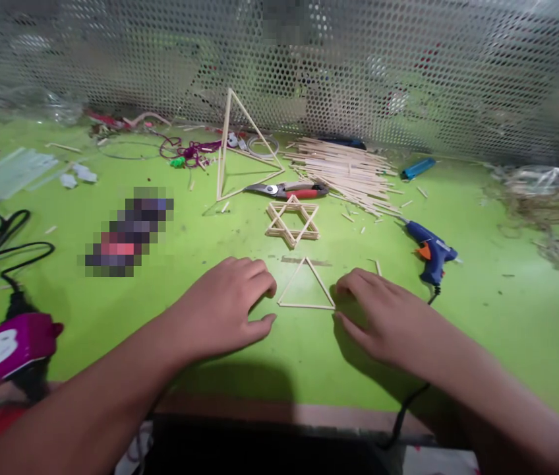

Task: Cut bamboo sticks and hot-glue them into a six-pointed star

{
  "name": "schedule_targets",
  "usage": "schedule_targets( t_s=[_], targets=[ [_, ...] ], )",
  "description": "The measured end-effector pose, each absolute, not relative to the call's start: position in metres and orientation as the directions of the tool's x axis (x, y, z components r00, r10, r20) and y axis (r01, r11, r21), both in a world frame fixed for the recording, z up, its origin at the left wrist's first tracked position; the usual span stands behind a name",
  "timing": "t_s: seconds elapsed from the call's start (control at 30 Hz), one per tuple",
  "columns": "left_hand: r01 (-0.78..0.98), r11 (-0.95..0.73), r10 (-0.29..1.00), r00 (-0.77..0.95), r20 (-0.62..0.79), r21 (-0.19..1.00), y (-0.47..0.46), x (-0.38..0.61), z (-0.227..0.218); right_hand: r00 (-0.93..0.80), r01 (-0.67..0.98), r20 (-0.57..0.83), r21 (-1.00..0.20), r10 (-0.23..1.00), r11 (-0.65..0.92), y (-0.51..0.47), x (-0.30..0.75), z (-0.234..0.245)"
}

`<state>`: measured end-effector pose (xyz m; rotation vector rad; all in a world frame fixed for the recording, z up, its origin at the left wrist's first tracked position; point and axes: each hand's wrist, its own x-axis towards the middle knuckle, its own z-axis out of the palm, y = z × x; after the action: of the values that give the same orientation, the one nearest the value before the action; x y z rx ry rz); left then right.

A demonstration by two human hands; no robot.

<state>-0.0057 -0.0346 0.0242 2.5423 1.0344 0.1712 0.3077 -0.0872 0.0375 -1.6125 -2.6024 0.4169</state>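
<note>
A green table (497, 343) bears a small stick triangle (306, 306), star (305, 226), cutters (289, 192) and glue gun (432, 249).

Counted at one green table (507, 316): one left hand (233, 300) and one right hand (383, 310), two in all; one small triangle (306, 305) of three sides, one star (305, 227) of six points and one larger frame (224, 145), three stick constructions in all. Added to these: one pair of red-handled cutters (305, 191), one blue glue gun (432, 249), one bright-blue piece (418, 169), one purple case (22, 346), one pixelated item (128, 234) and one perforated screen (279, 72). Beyond counting, being overlapped or tiny: sticks (349, 170) in the one pile and small offcuts (347, 218) scattered around.
</note>
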Motion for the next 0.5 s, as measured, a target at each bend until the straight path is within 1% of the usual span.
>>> schedule_targets(
  t_s=[0.17, 0.3, 0.5],
  targets=[
    [0.622, -0.676, 0.675, 0.738, -0.007, 0.394, -0.035, -0.004, 0.018, -0.463, 0.866, -0.093, -0.260, 0.881, 0.428, -0.086, 0.308, 0.034],
    [0.645, -0.657, 0.704, 0.710, 0.011, 0.390, -0.037, 0.000, 0.015, -0.459, 0.870, -0.117, -0.258, 0.881, 0.419, -0.085, 0.307, 0.034],
    [0.668, -0.660, 0.723, 0.690, 0.047, 0.342, -0.043, 0.010, 0.013, -0.433, 0.883, -0.121, -0.254, 0.893, 0.394, -0.085, 0.304, 0.031]
  ],
)
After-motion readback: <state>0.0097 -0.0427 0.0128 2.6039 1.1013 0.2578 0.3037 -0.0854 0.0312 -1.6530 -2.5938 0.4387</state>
